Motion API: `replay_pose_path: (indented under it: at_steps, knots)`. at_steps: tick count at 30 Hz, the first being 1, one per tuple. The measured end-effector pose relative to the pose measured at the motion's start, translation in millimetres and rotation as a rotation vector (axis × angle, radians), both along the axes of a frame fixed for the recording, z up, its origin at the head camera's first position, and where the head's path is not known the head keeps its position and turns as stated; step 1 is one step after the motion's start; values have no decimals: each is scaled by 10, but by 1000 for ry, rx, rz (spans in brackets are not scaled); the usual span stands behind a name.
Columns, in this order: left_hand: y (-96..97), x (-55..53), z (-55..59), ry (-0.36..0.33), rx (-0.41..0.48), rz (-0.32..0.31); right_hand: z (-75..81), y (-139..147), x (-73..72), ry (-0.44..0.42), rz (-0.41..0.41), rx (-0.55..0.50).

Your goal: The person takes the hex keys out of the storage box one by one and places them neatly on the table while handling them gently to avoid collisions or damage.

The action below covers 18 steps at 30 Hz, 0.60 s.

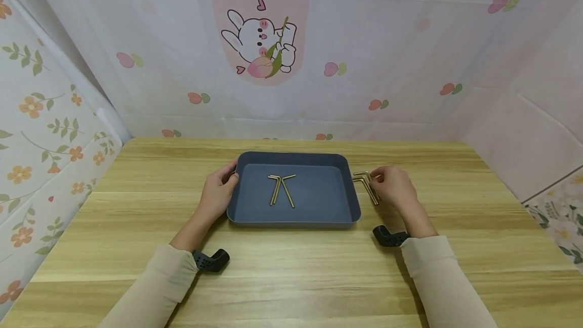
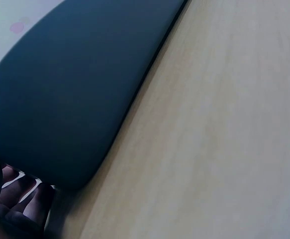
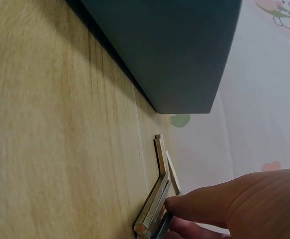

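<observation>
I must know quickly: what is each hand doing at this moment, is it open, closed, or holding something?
Left hand: closed, gripping the tray's left edge.
Right hand: closed, pinching a gold hex key.

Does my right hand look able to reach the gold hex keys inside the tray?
Probably yes: the tray is open-topped and nothing covers the inside hex keys. Your right hand is just past the tray's right wall, which it would need to clear, and is busy at other hex keys.
</observation>
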<state>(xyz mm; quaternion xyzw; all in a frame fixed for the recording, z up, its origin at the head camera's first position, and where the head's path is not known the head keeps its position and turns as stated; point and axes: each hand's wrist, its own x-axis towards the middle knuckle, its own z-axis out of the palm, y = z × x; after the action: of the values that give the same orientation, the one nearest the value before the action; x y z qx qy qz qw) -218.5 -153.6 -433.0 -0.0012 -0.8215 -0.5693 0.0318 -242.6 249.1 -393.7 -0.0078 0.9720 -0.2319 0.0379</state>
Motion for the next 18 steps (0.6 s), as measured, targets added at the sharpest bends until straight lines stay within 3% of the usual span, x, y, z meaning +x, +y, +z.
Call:
replay_pose_path:
  at_steps: [18]
  knots:
    - [-1, -5, -13, 8, -3, 1, -22, -2, 7, -3, 3, 6]
